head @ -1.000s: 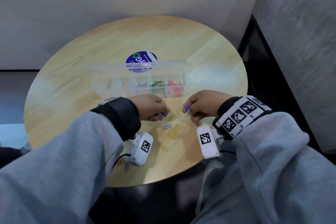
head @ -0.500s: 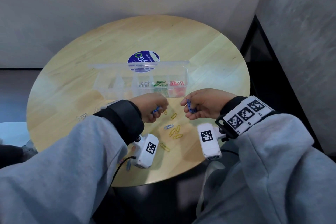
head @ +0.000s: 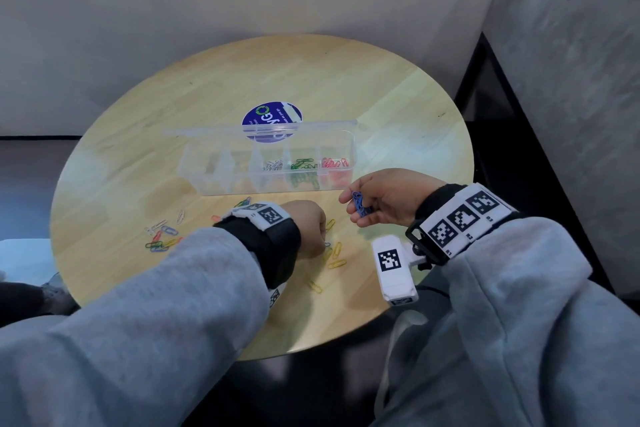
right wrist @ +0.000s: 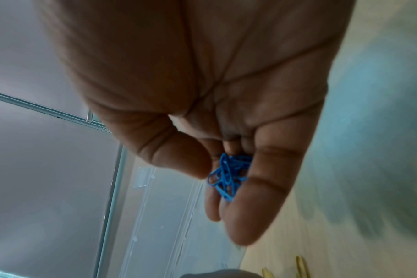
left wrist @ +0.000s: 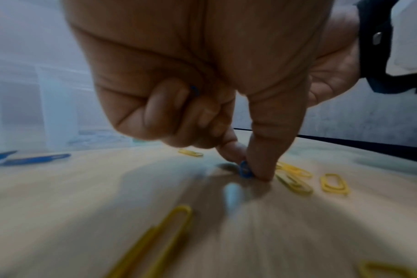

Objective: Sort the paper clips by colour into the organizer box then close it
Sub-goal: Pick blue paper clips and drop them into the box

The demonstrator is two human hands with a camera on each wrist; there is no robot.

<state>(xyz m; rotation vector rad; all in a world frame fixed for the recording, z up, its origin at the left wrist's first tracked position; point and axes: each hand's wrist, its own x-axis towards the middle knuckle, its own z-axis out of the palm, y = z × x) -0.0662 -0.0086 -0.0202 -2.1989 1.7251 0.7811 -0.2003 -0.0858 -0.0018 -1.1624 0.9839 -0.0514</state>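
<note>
At six o'clock of the open box [head: 221,180], the left hand [left wrist: 255,165] is pinching a blue clip [left wrist: 245,170] off the table [head: 381,107] while the right hand [head: 384,196], at four o'clock, is cupping blue clips [head: 360,204].

A round wooden worktop [head: 346,87] carries a clear organizer box [head: 266,163] mid-surface, a blue sticker [head: 270,114] behind it, yellow paper clips [head: 336,255] near the front edge, and mixed-colour clips [head: 162,237] toward the left edge.

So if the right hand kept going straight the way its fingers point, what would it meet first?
Probably the organizer box: the right hand, holding blue clips, points left and slightly away toward its near wall, though depth is unclear.
</note>
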